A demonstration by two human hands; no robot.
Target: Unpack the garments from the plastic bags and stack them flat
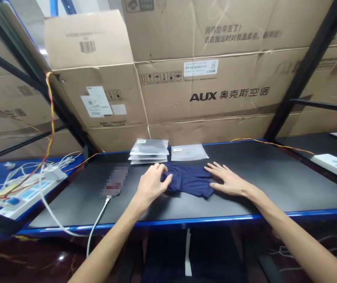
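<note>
A dark blue cloth garment (190,180) lies partly folded on the black table mat (233,204). My left hand (153,182) is at its left end, thumb and fingers curled round the cloth edge. My right hand (227,180) rests at the right end, fingers spread, the fingertips touching the cloth or the mat beside it. Just behind the cloth stands a stack of several clear plastic packets (150,151) with small white labels. Another flat plastic packet (189,152) lies to the right of that stack.
A phone (115,182), blurred out, lies at the left with a white cable (97,220). Power strips stand at the far left (29,194) and far right (335,166). Large cardboard boxes (215,106) rise behind, between black metal shelf posts (304,74).
</note>
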